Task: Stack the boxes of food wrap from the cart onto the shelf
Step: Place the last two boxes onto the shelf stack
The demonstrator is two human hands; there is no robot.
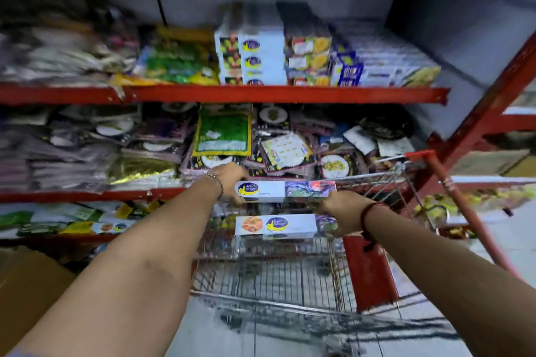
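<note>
A long white box of food wrap (pixel 285 191) is lifted above the wire cart (pixel 272 275), level and lengthways. My left hand (pixel 232 180) grips its left end and my right hand (pixel 340 213) grips its right end. One more white box of the same wrap (pixel 278 226) lies below it inside the cart. Stacks of the same white boxes (pixel 261 58) stand on the red upper shelf (pixel 284 94), straight ahead and higher up.
Other boxed wraps (pixel 307 58) and flat boxes (pixel 388 64) sit right of the stack. Packets of plates (pixel 278 151) fill the middle shelf behind the cart. A red upright post (pixel 475 130) and the cart's red handle (pixel 464 211) stand at right. A cardboard box (pixel 29 290) sits at lower left.
</note>
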